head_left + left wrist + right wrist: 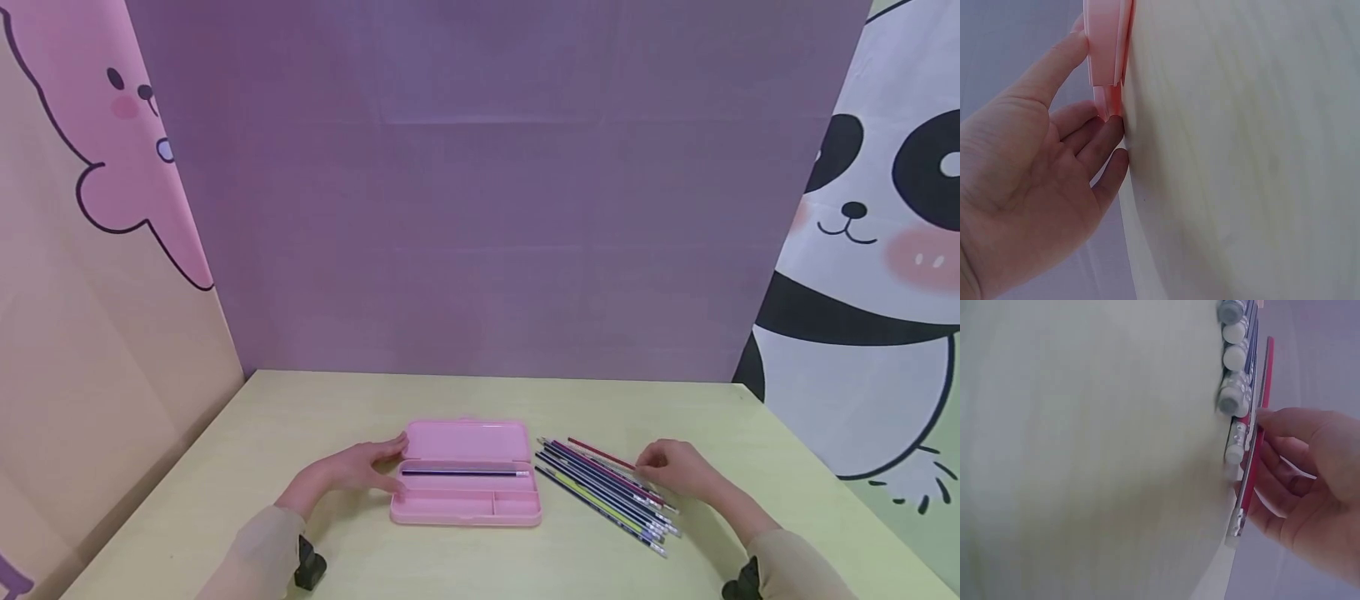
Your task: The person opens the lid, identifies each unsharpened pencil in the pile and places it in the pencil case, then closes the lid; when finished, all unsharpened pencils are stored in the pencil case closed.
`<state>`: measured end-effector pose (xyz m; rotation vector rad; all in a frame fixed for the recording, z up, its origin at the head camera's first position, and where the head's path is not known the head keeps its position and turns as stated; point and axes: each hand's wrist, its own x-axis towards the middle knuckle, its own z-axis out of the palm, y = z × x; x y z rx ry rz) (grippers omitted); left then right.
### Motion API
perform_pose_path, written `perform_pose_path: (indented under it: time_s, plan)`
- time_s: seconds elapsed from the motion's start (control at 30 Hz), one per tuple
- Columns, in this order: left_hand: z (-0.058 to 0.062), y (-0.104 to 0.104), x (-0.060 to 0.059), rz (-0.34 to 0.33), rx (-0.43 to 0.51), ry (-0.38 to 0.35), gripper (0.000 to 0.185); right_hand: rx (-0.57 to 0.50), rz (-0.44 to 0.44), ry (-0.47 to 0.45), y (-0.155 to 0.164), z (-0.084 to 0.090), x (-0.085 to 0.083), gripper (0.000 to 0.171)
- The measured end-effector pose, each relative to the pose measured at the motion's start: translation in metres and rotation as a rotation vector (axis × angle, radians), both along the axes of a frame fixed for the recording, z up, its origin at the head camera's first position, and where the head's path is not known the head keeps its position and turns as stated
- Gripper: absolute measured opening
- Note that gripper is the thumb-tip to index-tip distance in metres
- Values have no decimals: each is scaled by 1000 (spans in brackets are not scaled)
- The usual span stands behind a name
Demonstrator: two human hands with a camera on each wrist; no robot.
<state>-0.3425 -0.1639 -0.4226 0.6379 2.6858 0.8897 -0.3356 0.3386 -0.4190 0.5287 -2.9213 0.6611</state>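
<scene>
Left hand: the left hand (358,469) lay at the left end of the open pink pencil case (467,472), fingers straight and spread, thumb against the lid's edge and fingertips (1112,125) touching the tray's end wall. It steadied the case and gripped nothing.

Right hand: the right hand (677,468) sat on the far right side of the pile of pencils (607,492), fingers curled. The right wrist view showed thumb and fingers pinching a red pencil (1255,447) on the outer side of the pile; whether it had left the table, I couldn't tell.

Pencil case: lid folded back away from the person, tray towards them, its long axis running left to right across the pale table (225,500). One dark pencil (465,473) lay lengthwise in the long compartment, eraser end to the right.

Pencils: a loose fan just right of the case, apart from it, points towards the case and eraser ends down to the right, so they lay slanted against the case's axis.

Key relation: the case lay to the left of the right hand's pinch, with the pile between them. The right hand was the nearer one to the pencils, the left the nearer one to the case. My read: the red pencil wanted a turn to line up with the long compartment.
</scene>
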Motion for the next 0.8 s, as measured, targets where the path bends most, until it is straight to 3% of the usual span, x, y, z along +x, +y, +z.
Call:
perform_pose_path:
  time_s: [0.5,0.8]
  plan:
    - [-2,-1,-2,-2,5,-4,87,-150,77,45,-15,7,5,9]
    - [0,-1,0,-4,-4,2,87,-135,47,115,-27,7,3,10]
